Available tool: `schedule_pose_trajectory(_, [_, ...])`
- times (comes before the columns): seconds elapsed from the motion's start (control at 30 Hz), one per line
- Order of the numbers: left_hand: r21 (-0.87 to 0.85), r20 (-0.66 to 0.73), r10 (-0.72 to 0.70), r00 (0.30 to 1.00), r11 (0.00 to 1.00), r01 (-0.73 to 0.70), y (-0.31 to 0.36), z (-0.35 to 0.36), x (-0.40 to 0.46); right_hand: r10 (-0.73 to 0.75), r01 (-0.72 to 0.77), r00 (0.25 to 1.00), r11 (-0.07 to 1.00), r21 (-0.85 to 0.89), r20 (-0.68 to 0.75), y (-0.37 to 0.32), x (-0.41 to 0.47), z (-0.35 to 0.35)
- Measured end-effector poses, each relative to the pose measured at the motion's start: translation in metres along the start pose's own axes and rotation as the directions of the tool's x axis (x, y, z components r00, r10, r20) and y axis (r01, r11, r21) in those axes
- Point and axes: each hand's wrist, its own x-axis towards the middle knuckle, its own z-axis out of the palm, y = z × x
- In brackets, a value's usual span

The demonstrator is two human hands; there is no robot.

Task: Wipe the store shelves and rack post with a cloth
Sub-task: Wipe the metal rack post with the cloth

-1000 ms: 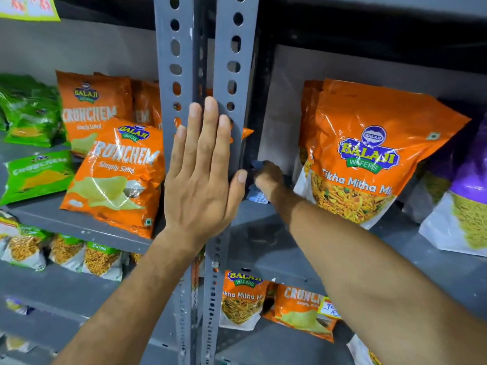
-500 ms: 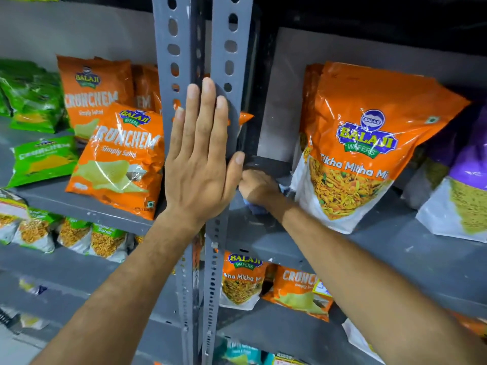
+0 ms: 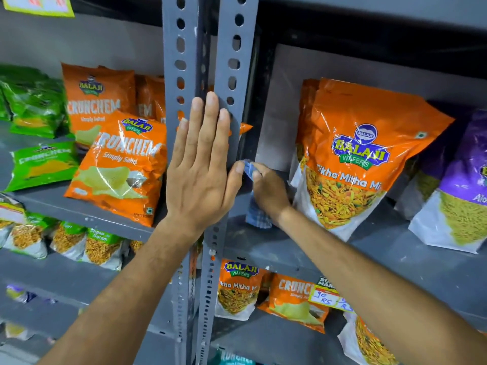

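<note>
Two grey perforated rack posts (image 3: 233, 61) run upright through the middle of the view. My left hand (image 3: 201, 169) lies flat on them, fingers straight and together, holding nothing. My right hand (image 3: 268, 191) reaches behind the right post and is closed on a blue checked cloth (image 3: 257, 216). The cloth is pressed against the inner side of the post just above the grey shelf (image 3: 369, 256); its lower end hangs onto the shelf surface. Part of the cloth is hidden by my fingers.
A big orange Tikha Mitha snack bag (image 3: 355, 154) stands right beside my right hand, with a purple bag (image 3: 458, 185) further right. Orange Crunchem bags (image 3: 118, 164) and green bags (image 3: 39, 164) fill the left shelf. More packets lie on the lower shelves.
My right hand has come up with the cloth from the shelf corner to the inner side of the post. My left hand stays flat on the posts.
</note>
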Motion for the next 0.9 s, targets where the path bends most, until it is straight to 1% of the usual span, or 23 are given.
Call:
schedule_pose_trajectory(0.03, [0.000,-0.003,-0.002,1.000,1.000,0.002,0.000,0.001,-0.001,0.022,-0.023,1.000,0.999,-0.040,-0.022,0.009,0.024,0.014])
schedule_pose_trajectory(0.07, [-0.001,-0.005,-0.002,1.000,1.000,0.002,-0.001,0.001,-0.001,0.084,-0.085,0.996,0.991,-0.102,-0.022,0.020,0.049,0.026])
schedule_pose_trajectory(0.1, [-0.005,-0.007,-0.001,1.000,1.000,0.001,-0.001,0.002,-0.001,0.144,-0.141,0.990,0.964,-0.224,-0.001,0.035,0.071,0.036])
schedule_pose_trajectory(0.13, [-0.010,-0.011,0.003,1.000,1.000,-0.003,-0.002,0.002,-0.001,0.201,-0.177,0.979,0.918,-0.355,0.034,0.047,0.089,0.044])
schedule_pose_trajectory(0.17, [-0.012,-0.017,0.007,1.000,1.000,-0.007,-0.002,0.003,-0.001,0.246,-0.182,0.967,0.852,-0.490,0.068,0.057,0.103,0.049])
schedule_pose_trajectory(0.2, [-0.012,-0.022,0.009,1.000,1.000,-0.009,-0.002,0.003,-0.001,0.262,-0.158,0.961,0.789,-0.594,0.092,0.060,0.111,0.050])
schedule_pose_trajectory(0.23, [-0.010,-0.025,0.010,1.000,1.000,-0.010,-0.002,0.003,0.000,0.264,-0.133,0.957,0.761,-0.635,0.116,0.062,0.119,0.051])
schedule_pose_trajectory(0.3, [-0.007,-0.023,0.009,1.000,1.000,-0.009,-0.002,0.003,0.000,0.259,-0.104,0.955,0.746,-0.658,0.143,0.066,0.130,0.054])
schedule_pose_trajectory(0.37, [-0.013,-0.019,0.006,1.000,1.000,-0.006,-0.002,0.003,0.000,0.248,-0.083,0.951,0.777,-0.624,0.182,0.073,0.134,0.058])
schedule_pose_trajectory(0.43, [-0.022,-0.013,0.000,1.000,1.000,-0.001,-0.001,0.002,0.000,0.234,-0.062,0.944,0.818,-0.573,0.233,0.065,0.119,0.051])
schedule_pose_trajectory(0.53, [-0.025,0.003,-0.012,1.000,1.000,0.012,0.000,0.000,0.000,0.176,0.007,0.937,0.857,-0.516,0.303,0.035,0.075,0.036])
schedule_pose_trajectory(0.6, [-0.022,0.008,-0.016,1.000,1.000,0.016,0.001,-0.001,0.000,0.107,0.071,0.934,0.880,-0.470,0.342,0.018,0.043,0.026])
schedule_pose_trajectory(0.67, [-0.012,0.019,-0.019,1.000,1.000,0.019,0.002,-0.003,-0.001,-0.020,0.210,0.904,0.891,-0.403,0.427,0.007,0.008,0.016])
schedule_pose_trajectory(0.77, [0.001,0.023,-0.026,0.999,1.000,0.026,0.002,-0.004,-0.001,-0.198,0.403,0.836,0.855,-0.326,0.512,-0.005,-0.046,-0.002])
schedule_pose_trajectory(0.83, [0.001,0.028,-0.028,0.999,1.000,0.028,0.003,-0.004,-0.001,-0.267,0.464,0.809,0.837,-0.290,0.524,-0.007,-0.075,-0.019])
schedule_pose_trajectory(0.9, [0.004,0.037,-0.033,0.999,0.999,0.033,0.003,-0.005,-0.001,-0.291,0.486,0.781,0.839,-0.246,0.552,-0.003,-0.097,-0.039])
